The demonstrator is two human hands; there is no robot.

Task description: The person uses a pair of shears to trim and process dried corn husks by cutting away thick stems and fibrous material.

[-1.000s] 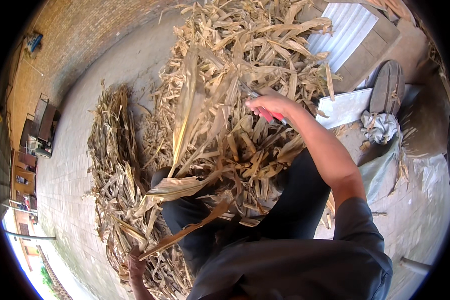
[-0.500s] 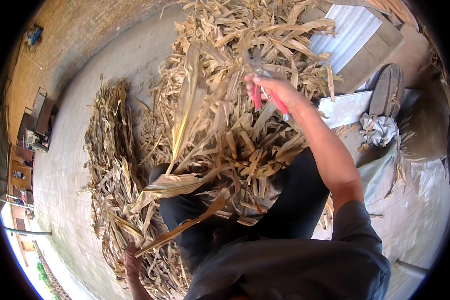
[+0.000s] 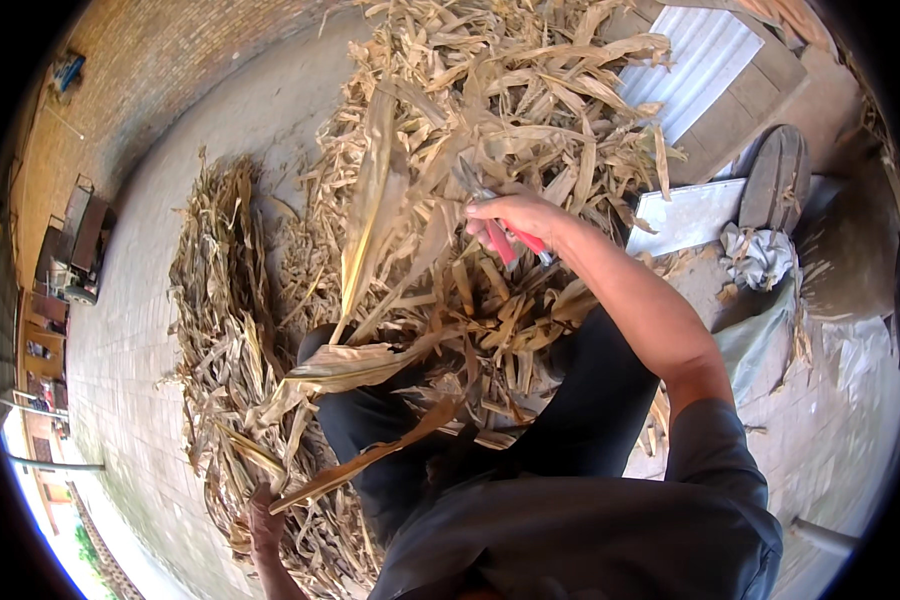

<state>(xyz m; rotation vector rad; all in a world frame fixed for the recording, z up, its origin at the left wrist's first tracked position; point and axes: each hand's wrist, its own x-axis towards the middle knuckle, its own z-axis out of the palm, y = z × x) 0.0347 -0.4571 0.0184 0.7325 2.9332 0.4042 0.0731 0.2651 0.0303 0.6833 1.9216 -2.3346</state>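
My right hand (image 3: pixel 515 220) is closed round the red handles of a pair of pruning shears (image 3: pixel 500 243). Their metal blades point up and left over a heap of dry corn leaves. Down at the lower left, my left hand (image 3: pixel 265 522) grips a dry corn stalk (image 3: pixel 365 460); its fingers are partly hidden by the leaves. The stalk's long brown leaves spread across my left knee. Another upright leafy piece (image 3: pixel 370 215) stands between the knees and the heap, left of the shears.
A long bundle of dry corn stalks (image 3: pixel 220 260) lies along my left side. Ahead is the large leaf heap (image 3: pixel 490 80), with cut stalk pieces (image 3: pixel 490 285) between my knees. To the right are a corrugated sheet (image 3: pixel 695 65), a white board (image 3: pixel 685 215) and a shoe sole (image 3: pixel 776 180). A cart (image 3: pixel 75 240) stands far left.
My right hand has moved down and left with the shears, nearer the upright leafy piece. My left hand stays where it was, holding the stalk.
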